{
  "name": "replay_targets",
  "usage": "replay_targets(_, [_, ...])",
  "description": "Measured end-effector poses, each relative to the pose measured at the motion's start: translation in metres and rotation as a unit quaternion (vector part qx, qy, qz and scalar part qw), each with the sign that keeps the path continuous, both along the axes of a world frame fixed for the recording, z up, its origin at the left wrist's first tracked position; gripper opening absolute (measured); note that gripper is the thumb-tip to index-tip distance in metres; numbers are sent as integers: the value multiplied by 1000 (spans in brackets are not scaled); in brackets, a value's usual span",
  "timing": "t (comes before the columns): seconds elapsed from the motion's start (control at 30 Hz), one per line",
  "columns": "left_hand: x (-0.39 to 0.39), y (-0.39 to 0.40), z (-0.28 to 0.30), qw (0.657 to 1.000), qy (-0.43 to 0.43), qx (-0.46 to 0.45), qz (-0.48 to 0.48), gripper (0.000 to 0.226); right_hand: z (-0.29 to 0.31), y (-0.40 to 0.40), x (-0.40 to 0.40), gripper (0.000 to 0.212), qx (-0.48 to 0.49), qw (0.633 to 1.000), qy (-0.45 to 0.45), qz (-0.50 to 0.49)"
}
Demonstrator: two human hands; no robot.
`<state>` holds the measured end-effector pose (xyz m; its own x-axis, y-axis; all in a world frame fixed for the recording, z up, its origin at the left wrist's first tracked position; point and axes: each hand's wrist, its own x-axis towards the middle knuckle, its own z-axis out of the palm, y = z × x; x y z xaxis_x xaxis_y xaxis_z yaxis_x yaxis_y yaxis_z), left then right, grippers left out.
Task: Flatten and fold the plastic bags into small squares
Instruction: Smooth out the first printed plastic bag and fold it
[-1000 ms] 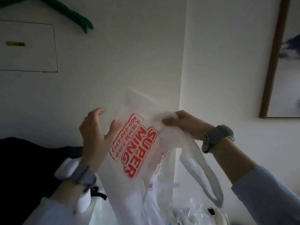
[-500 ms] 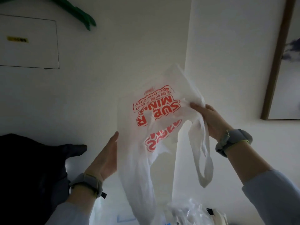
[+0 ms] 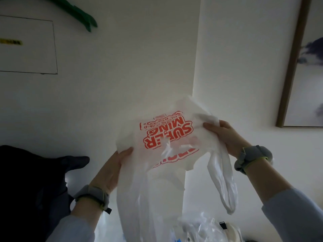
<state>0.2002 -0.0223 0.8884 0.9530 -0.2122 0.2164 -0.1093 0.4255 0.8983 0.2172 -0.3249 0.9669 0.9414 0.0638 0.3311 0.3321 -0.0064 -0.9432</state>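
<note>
A white plastic bag [image 3: 153, 186] with red "SUPER MING" print hangs in the air in front of the wall, print upside down. My left hand [image 3: 111, 170] grips its left edge, thumb on the front. On the right, my right hand [image 3: 225, 135] pinches the bunched upper corner. One handle loop [image 3: 225, 186] dangles below my right wrist. The bag's lower part drops out of view at the bottom.
More crumpled clear and white plastic bags [image 3: 201, 229] lie at the bottom centre. A dark cloth mass [image 3: 33, 186] fills the lower left. A framed picture [image 3: 304, 67] hangs on the right wall, a white panel [image 3: 28, 46] and a green object [image 3: 76, 13] at upper left.
My right hand has swung the bag's top to the right and turned it so the print reads upside down. My left hand let go, dropped lower and took hold of the left edge.
</note>
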Motion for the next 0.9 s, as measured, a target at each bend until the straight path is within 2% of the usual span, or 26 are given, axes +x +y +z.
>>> replay_targets(0.07, [4, 9, 8, 1000, -9, 28, 6, 42, -1, -9, -1, 29, -2, 1000, 3, 16])
replay_targets(0.13, [12, 22, 14, 997, -16, 67, 31, 21, -2, -18, -2, 23, -2, 999, 6, 33])
replay_targets(0.27, [11, 40, 30, 983, -85, 150, 62, 14, -10, -28, 1, 12, -29, 998, 5, 58])
replay_targets(0.3, [8, 41, 33, 976, -106, 181, 53, 23, -13, -30, 4, 19, -37, 998, 2, 55])
replay_targets(0.37, [9, 43, 37, 964, -122, 223, 75, 12, -19, -31, 7, 44, -53, 997, 1, 50])
replay_targets(0.4, [9, 44, 40, 956, -124, 247, 102, 27, -21, -28, 5, 50, -56, 997, -5, 50])
replay_targets(0.47, [5, 42, 44, 945, -124, 272, 134, 37, -26, -25, 7, 55, -44, 998, -9, 48])
replay_targets(0.53, [7, 39, 43, 930, -151, 297, 153, 41, -29, -24, 11, 44, -31, 998, -8, 46])
replay_targets(0.6, [12, 47, 34, 920, -141, 323, 172, 28, -33, -24, 11, 28, -2, 998, 0, 55])
replay_targets(0.63, [23, 59, 27, 918, -114, 337, 173, 25, -34, -23, 9, 25, 5, 998, 8, 60])
replay_targets(0.67, [22, 70, 23, 900, -76, 371, 216, 22, -35, -22, 8, 22, 11, 998, 16, 58])
replay_targets(0.73, [33, 85, 19, 912, -7, 364, 187, 29, -36, -24, 6, 22, 2, 999, 40, 6])
replay_targets(0.8, [30, 75, 29, 944, -45, 298, 131, 20, -37, -23, 8, 34, 4, 996, 84, 15])
replay_targets(0.83, [24, 66, 36, 961, -37, 255, 102, 28, -38, -22, 7, 37, 18, 993, 112, 32])
replay_targets(0.9, [12, 44, 46, 968, -62, 228, 89, 25, -39, -21, 9, 36, 17, 993, 106, 54])
